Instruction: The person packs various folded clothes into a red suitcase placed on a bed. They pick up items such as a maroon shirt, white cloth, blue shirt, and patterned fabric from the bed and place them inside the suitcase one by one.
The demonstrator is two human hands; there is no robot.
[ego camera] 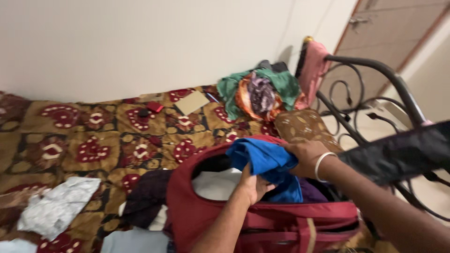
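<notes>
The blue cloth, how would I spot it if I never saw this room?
Find the dark red bag open on the patterned bed. Both hands, left hand and right hand, grip the blue cloth over its opening. It is the only bright blue thing there, beside white and purple clothes inside.

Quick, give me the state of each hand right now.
Left hand: closed on the blue cloth over the open maroon bag.
Right hand: grip on the same blue cloth; a silver bangle on its wrist.

I see soft, even indoor light, brightest on the wall [140, 42] at eleven o'clock. The whole view is slightly motion-blurred; the bed frame [375, 70] at two o'clock smears most.
</notes>
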